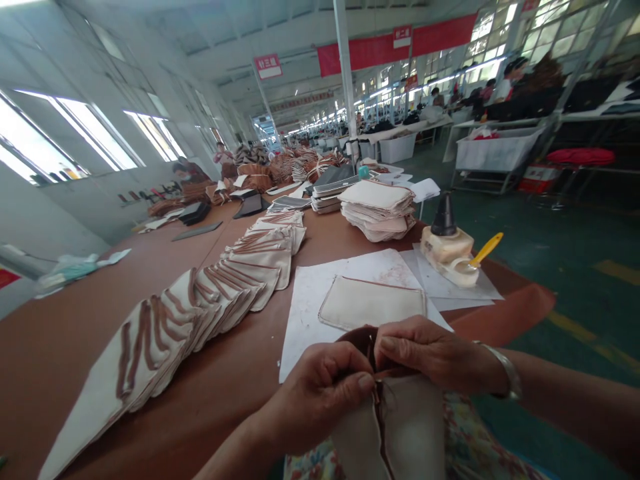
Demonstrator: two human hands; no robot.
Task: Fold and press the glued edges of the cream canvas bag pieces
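Head view shows hands [325, 380], brown table [75, 327], windowed workshop [165, 80].

Daylight enters through slanted windows [95, 130] at left, clipped to white with hazy glare; strip lights [465, 75] recede across the hall, whose far end is soft and indistinct. Tabletop [55, 327] moderately lit, shadows soft; floor [530, 233] at right dim. Wide-angle distortion stretches the edges; left hand [325, 387] and right hand [435, 353] resolve more clearly than the background.
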